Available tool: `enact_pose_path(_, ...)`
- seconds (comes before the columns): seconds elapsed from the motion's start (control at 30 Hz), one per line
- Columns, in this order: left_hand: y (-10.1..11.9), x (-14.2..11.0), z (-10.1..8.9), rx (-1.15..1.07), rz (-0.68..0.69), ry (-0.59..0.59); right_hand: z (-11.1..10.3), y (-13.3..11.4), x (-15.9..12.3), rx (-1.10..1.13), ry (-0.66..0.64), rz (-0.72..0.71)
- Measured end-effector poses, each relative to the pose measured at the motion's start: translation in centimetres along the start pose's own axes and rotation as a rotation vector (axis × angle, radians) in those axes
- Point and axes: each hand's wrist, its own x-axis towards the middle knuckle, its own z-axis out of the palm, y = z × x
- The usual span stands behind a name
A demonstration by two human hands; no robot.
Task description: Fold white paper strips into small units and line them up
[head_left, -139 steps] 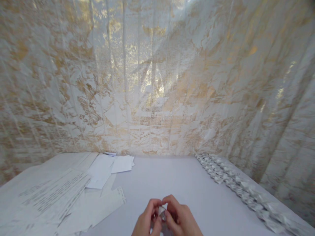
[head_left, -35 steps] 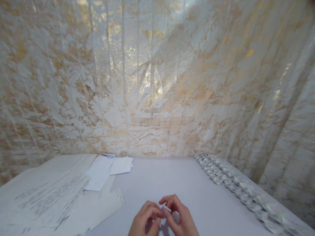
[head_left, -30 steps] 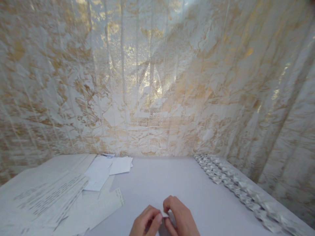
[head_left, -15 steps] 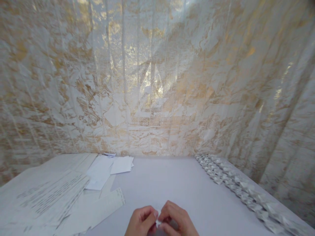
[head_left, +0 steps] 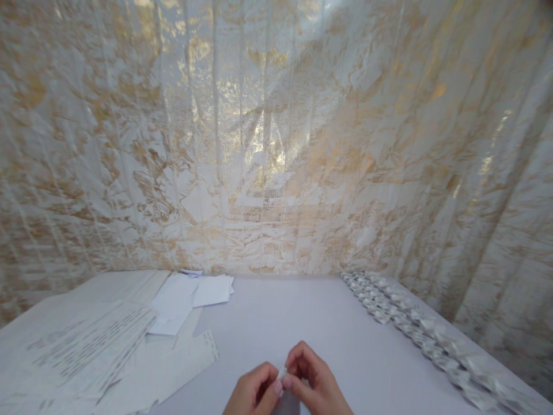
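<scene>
At the near edge of the table, a small white piece of folded paper point(head_left: 283, 375) sits between my fingertips. My left hand point(head_left: 254, 391) is closed on its left side, thumb and fingers pinched. From the other side my right hand point(head_left: 316, 380) pinches the same piece, index finger curled over and thumb below. Most of the paper is hidden by the fingers, so its shape cannot be made out.
Printed paper sheets point(head_left: 86, 346) cover the left of the white table point(head_left: 276, 317). Blank white paper squares point(head_left: 213, 290) lie at the back left. Rows of small folded paper pieces point(head_left: 415, 328) run along the right edge. A gold-patterned curtain point(head_left: 268, 144) hangs behind.
My right hand has risen slightly, its fingers shifting on the small paper. My left thumb has moved a little to the right. Both hands still pinch the piece.
</scene>
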Motion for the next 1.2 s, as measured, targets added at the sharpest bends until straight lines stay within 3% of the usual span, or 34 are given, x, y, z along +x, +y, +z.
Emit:
enact_pose_path(0.3, -0.6, 0.6, 0.0, -0.076, -0.045, -0.063, -0.1, 1.0, -0.2, -0.063, -0.032, 0.021)
enact_pose_path(0.53, -0.6, 0.4, 0.0, -0.068, -0.056, -0.047, 0.1, 0.0, -0.6, 0.004, -0.072, 0.034)
enact_pose_path(0.73, 0.0, -0.1, -0.2, -0.049, -0.046, -0.015, 0.5, 0.6, -0.8, 0.028, -0.038, -0.029)
enact_pose_path(1.03, 0.4, -0.6, -1.2, 0.385, 0.166, 0.018, 0.3, -0.3, -0.4, 0.051, -0.043, 0.044)
enact_pose_path(1.2, 0.0, -0.5, -1.4, 0.423, 0.192, 0.04, 0.2, -0.8, -0.1, 0.081, -0.052, 0.018)
